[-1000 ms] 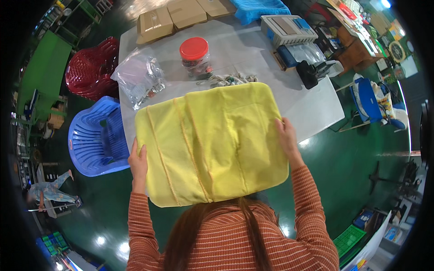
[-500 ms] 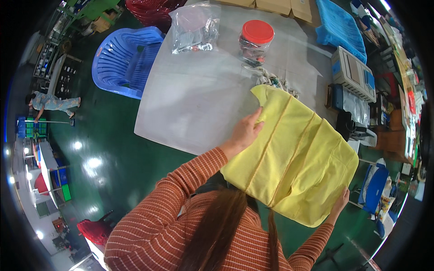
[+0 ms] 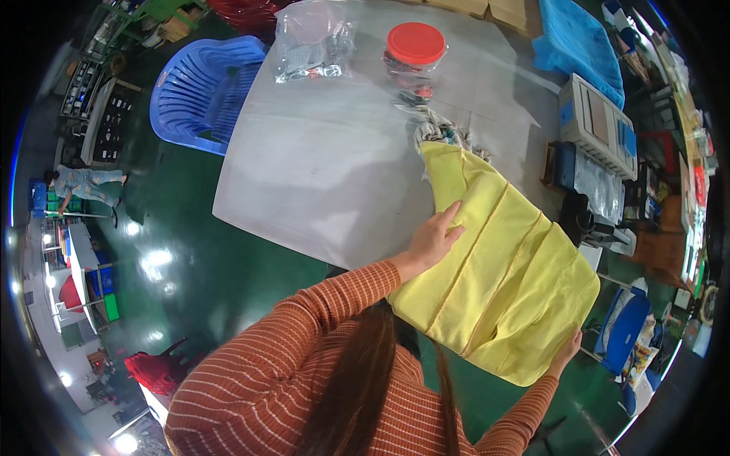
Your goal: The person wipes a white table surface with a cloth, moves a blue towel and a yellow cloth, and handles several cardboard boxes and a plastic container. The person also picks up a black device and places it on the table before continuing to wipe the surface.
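Observation:
A yellow cloth piece (image 3: 487, 266) with two long stitched seams running across it hangs over the table's near right edge. It is spread between my hands, with folds in its lower right part. My left hand (image 3: 435, 242) grips the cloth along its left edge, some of the fingers hidden by the fabric. At the lower right corner, my right hand (image 3: 566, 354) holds the opposite edge, its fingers partly behind the cloth. Just beyond the cloth's far end lies a heap of twisted cloth strips (image 3: 445, 131) on the table.
The grey-covered table (image 3: 304, 175) carries a red-lidded jar (image 3: 415, 47) and a clear plastic bag (image 3: 315, 42). A blue chair (image 3: 201, 95) stands left. Blue plastic sheeting (image 3: 579, 49) and a pale boxy machine (image 3: 597, 121) sit at right. Far left, a person (image 3: 84, 186) holds a long-handled tool.
My left hand has shifted slightly right and down along the cloth's edge. The cloth's far corner now stands straighter and its right end sits a little lower. The view has moved slightly.

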{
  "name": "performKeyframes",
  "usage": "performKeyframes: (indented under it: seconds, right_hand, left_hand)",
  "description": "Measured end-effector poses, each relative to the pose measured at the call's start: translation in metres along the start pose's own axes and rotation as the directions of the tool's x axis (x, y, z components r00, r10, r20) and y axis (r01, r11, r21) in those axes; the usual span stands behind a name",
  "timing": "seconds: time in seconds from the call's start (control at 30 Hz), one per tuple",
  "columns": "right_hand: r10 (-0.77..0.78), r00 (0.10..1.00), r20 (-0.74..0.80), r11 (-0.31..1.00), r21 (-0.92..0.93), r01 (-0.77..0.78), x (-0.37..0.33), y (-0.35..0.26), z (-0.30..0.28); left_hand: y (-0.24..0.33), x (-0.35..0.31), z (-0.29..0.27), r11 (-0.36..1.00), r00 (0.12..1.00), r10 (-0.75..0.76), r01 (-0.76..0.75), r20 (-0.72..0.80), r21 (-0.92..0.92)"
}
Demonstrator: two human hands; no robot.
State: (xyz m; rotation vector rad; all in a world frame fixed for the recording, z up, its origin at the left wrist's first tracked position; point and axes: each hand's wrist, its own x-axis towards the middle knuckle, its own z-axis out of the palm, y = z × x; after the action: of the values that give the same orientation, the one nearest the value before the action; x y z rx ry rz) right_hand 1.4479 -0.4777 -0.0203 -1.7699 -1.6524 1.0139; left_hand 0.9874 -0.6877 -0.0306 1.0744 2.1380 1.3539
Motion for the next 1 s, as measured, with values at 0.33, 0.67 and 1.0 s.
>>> performKeyframes:
  seconds: [0.33, 0.67, 1.0]
  right_hand:
    - [0.013, 0.999, -0.036, 0.999, -0.042, -0.014, -0.001, 0.002, 0.003]
    - [0.040, 0.998, -0.051, 0.997, -0.069, -0.044, -0.010, -0.014, 0.009]
    - [-0.031, 0.996, -0.078, 0.975, -0.221, 0.013, 0.015, 0.035, -0.007]
  left_hand:
    - [-0.033, 0.154, -0.022, 0.980, 0.993, 0.115, -0.113, 0.000, 0.163]
    - [-0.092, 0.157, -0.078, 0.761, 0.902, -0.324, 0.070, 0.285, 0.645]
    - [-0.100, 0.098, -0.060, 0.679, 0.995, 0.071, 0.005, -0.072, 0.734]
